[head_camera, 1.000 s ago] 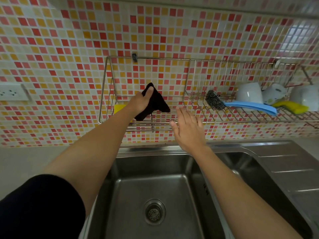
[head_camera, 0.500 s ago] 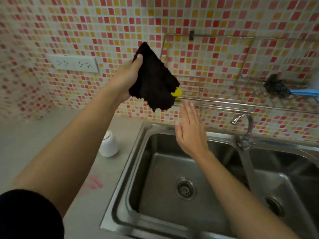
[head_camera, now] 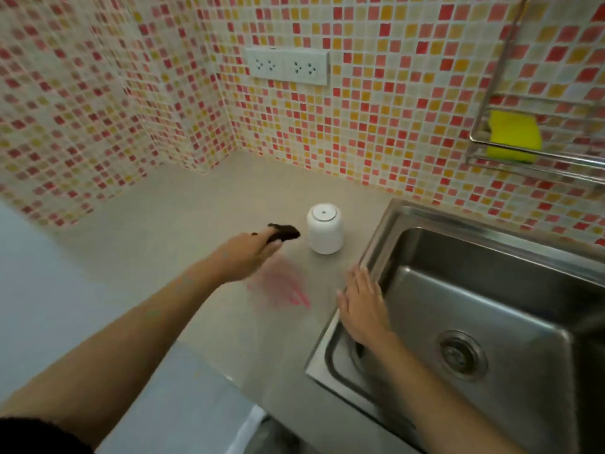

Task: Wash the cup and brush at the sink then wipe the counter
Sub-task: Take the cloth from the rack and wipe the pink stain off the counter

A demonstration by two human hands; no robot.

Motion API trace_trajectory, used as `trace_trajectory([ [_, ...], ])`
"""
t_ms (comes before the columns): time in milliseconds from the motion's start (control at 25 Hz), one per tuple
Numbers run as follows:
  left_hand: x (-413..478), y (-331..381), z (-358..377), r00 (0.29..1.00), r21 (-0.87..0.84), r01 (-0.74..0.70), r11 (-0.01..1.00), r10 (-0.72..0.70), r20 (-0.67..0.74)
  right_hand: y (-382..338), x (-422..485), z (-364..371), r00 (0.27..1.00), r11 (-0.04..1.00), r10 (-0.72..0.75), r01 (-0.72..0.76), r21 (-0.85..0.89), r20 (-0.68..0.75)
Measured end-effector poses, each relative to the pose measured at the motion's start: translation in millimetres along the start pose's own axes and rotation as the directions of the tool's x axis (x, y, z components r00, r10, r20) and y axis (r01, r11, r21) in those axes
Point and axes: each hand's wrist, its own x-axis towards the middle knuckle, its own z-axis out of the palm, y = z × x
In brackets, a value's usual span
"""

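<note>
My left hand (head_camera: 246, 255) holds a dark cloth (head_camera: 284, 233) low over the grey counter (head_camera: 170, 217), just left of a white cylindrical container (head_camera: 324, 229). Only the cloth's tip shows past my fingers. A red smear (head_camera: 283, 288) marks the counter right below and in front of that hand. My right hand (head_camera: 361, 306) lies flat, fingers apart, on the left rim of the steel sink (head_camera: 491, 290), holding nothing. The cup and brush are out of view.
A yellow sponge (head_camera: 512, 134) sits in the wire wall rack (head_camera: 537, 158) at upper right. A double socket (head_camera: 288, 65) is on the tiled wall. The counter's front edge runs diagonally under my left forearm. The sink drain (head_camera: 460, 353) shows at right.
My view swung left from the rack to the counter. The left hand brought the dark cloth down from the wall to just above the counter; the right hand dropped onto the sink rim.
</note>
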Motion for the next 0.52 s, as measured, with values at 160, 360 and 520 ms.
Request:
trace_trajectory([
  [160, -22.2, -21.1, 100.8, 0.972, 0.099, 0.005, 0.995, -0.028, 0.235, -14.5, 14.7, 22.3, 0.989, 0.989, 0.147, -0.147, 0.001, 0.029],
  [360, 23.7, -37.7, 134.9, 0.999, 0.154, 0.044, 0.987, -0.046, 0.007, -29.0, 28.1, 39.7, 0.947, 0.947, 0.321, -0.321, 0.012, 0.021],
  [520, 20.2, -70.3, 147.8, 0.979, 0.201, -0.204, 0.958, 0.202, 0.033, -38.3, 31.5, 57.3, 0.909, 0.911, 0.412, -0.413, -0.010, -0.056],
])
